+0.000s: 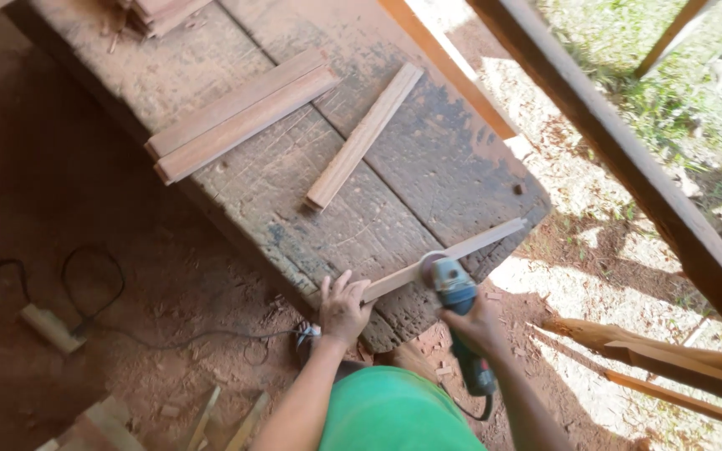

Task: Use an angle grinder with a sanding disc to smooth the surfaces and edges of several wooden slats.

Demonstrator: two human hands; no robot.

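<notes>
Wood strip (453, 253) lying across counter (294, 184) near edge, lower centre of frame. Left hand (343, 307) pressed flat on strip end, fingers spread. Right hand (476, 327) clenched round grinder (455, 288), disc at strip edge. Grinding step under way, by look. Next pass needs firm hold-down, steady disc.

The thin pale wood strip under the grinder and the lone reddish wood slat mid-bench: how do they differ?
The thin pale wood strip lies at the bench's near edge, its far end overhanging; the lone reddish wood slat lies wholly on the worn plank bench. The strip is narrower and paler. The left hand pins the strip; the slat is untouched. Both are long and straight.
</notes>
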